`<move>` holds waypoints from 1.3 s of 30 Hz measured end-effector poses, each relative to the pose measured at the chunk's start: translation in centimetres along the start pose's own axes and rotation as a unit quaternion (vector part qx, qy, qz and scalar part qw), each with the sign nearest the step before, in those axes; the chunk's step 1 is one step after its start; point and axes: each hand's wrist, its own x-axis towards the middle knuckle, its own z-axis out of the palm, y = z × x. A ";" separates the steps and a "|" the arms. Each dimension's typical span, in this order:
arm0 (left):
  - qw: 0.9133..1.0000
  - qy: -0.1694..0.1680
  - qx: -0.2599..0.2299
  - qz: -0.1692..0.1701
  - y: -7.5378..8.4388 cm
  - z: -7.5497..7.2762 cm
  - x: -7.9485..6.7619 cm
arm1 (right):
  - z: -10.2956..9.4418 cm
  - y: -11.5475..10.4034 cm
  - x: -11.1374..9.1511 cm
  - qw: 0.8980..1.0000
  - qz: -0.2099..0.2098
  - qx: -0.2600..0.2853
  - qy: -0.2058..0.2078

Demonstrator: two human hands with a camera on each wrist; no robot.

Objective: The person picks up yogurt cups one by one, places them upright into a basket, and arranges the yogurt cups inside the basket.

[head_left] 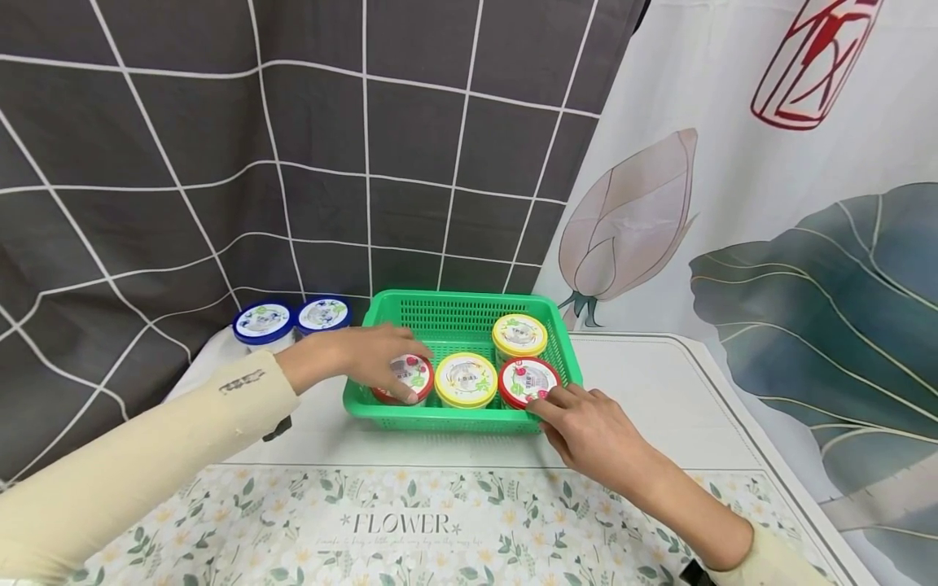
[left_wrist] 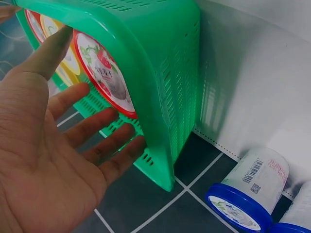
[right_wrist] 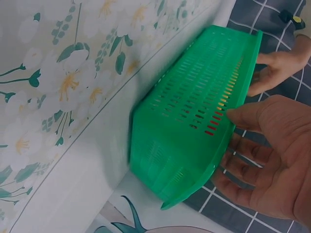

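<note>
A green plastic basket (head_left: pixel 454 420) holds tubs with red and yellow lids. Over the red-lidded tub (head_left: pixel 414 373) at its left end reaches my left hand (head_left: pixel 381 358), the fingers spread and fairly straight. In the left wrist view that hand's thumb lies by the basket rim and its fingers are apart from the lid (left_wrist: pixel 104 73). At the front right corner, my right hand (head_left: pixel 589 427) grips the basket rim, thumb on the outer wall and fingers over the edge, close to another red-lidded tub (head_left: pixel 529 381). Two yellow-lidded tubs, one in front (head_left: pixel 466 380) and one behind (head_left: pixel 519 334), also stand inside.
Two blue-lidded white tubs, one (head_left: pixel 264 324) beside the other (head_left: pixel 323 313), stand left of the basket. A dark gridded curtain (head_left: pixel 410 122) hangs behind the white table (head_left: pixel 645 382). A floral mat (head_left: pixel 410 529) covers the table's front.
</note>
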 end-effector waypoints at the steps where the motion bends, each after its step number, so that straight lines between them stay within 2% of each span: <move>1: 1.000 0.003 -0.002 0.003 -0.1 -0.1 0.0 | 0.0 0.0 0.0 1.000 -0.001 0.000 0.000; 10: 1.000 0.023 -0.007 0.009 -0.9 -1.7 -0.6 | 0.0 0.1 0.0 1.000 -0.005 0.000 0.008; 14: 0.999 0.044 -0.004 0.007 -1.6 -2.1 -0.9 | 0.1 0.0 0.1 1.000 -0.002 0.000 0.007; 31: 0.995 0.100 0.001 -0.007 -5.1 -2.0 -2.6 | 0.2 -0.1 -0.2 1.000 0.002 -0.001 0.012; 39: 0.993 0.115 -0.003 -0.038 -7.5 -1.9 -3.4 | 0.3 -0.1 -0.1 1.000 -0.005 -0.004 0.017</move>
